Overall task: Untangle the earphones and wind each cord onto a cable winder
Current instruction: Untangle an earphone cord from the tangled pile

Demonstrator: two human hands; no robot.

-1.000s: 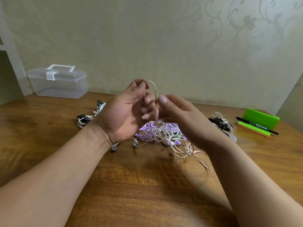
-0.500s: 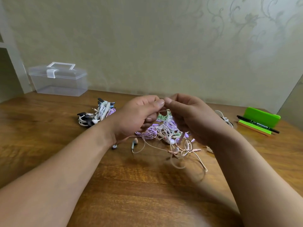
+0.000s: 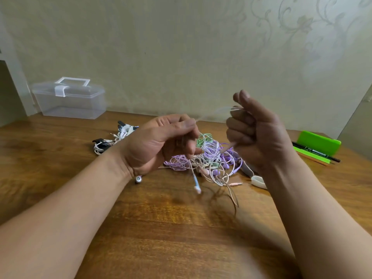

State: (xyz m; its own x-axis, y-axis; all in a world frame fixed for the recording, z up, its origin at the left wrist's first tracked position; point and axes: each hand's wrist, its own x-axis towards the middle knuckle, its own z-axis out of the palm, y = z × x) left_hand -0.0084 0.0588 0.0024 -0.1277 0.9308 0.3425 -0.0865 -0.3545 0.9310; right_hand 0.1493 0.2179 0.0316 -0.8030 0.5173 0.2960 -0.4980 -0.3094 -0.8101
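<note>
A tangle of earphone cords (image 3: 209, 158), purple, green, white and pale pink, lies in the middle of the wooden table (image 3: 181, 228). My left hand (image 3: 159, 146) pinches a pale pink cord (image 3: 213, 114) above the heap. My right hand (image 3: 255, 133), raised higher, grips the same cord with curled fingers; the blurred cord stretches between both hands. An earbud (image 3: 196, 185) dangles below my left hand, and another earbud (image 3: 138, 179) lies by my left wrist. A white cable winder (image 3: 258, 181) lies under my right wrist.
Earphones wound on winders (image 3: 112, 140) lie at the back left. A clear plastic box (image 3: 69, 99) with a lid stands against the wall at the far left. A green holder (image 3: 318, 142) with a black pen (image 3: 316, 153) sits at the right.
My hands have moved apart: the right hand rose up and to the right, drawing the pale pink cord taut from the left hand. Part of the cord lifted off the heap.
</note>
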